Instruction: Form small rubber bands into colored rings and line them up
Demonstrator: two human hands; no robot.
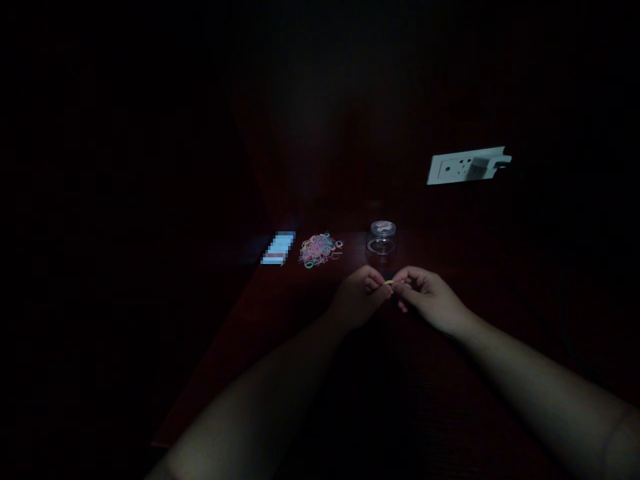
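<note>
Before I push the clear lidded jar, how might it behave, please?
The clear lidded jar may slide rather than tip, standing upright and squat. It may be light for its size, since no contents show through its wall. Its smooth, round side could feel slippery.

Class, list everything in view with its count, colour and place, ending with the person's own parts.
Table: one, dark red, beneath the hands
Phone: one, lit pale blue, left of the pile
Elastic bands: one pile, uncountable, mostly pink, some green, left of the jar
Lidded jar: one, clear, beyond the hands
Wall socket: one, white, upper right
Plug: one, pale, in the socket
Yellow band: one, yellow, between the fingertips
Hands: left, right; bare, centre
</note>
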